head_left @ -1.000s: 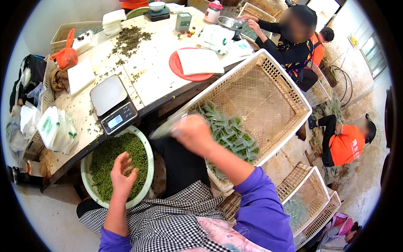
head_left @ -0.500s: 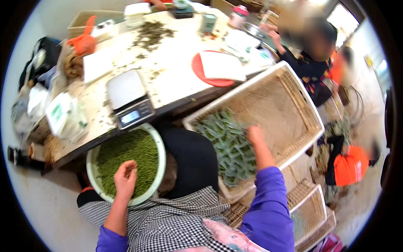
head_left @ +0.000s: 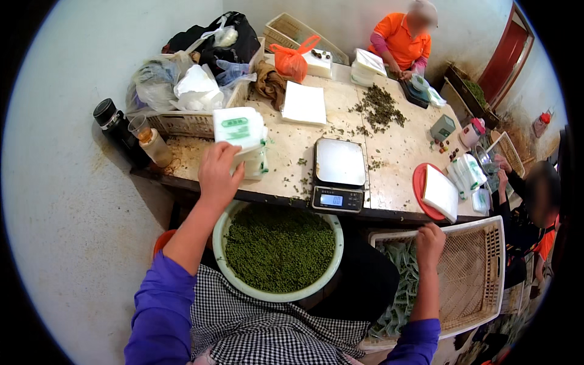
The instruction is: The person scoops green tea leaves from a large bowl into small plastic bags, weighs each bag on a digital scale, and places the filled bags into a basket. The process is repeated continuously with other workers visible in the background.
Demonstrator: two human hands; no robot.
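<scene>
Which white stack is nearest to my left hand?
The green-printed stack leftmost on the table, with your left hand at its near edge; the other stacks lie farther right.

Passage over the basin (head_left: 277, 297) is open; bags (head_left: 239, 126) and scale (head_left: 339, 163) obstruct beyond.

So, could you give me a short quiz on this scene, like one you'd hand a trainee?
1. Which hand is at the stack of white plastic bags?
2. True or false: the digital scale stands on the table.
3. What does the round basin hold?
a) water
b) small round green pieces
c) folded cloths

Key:
1. The left hand.
2. True.
3. b
</scene>
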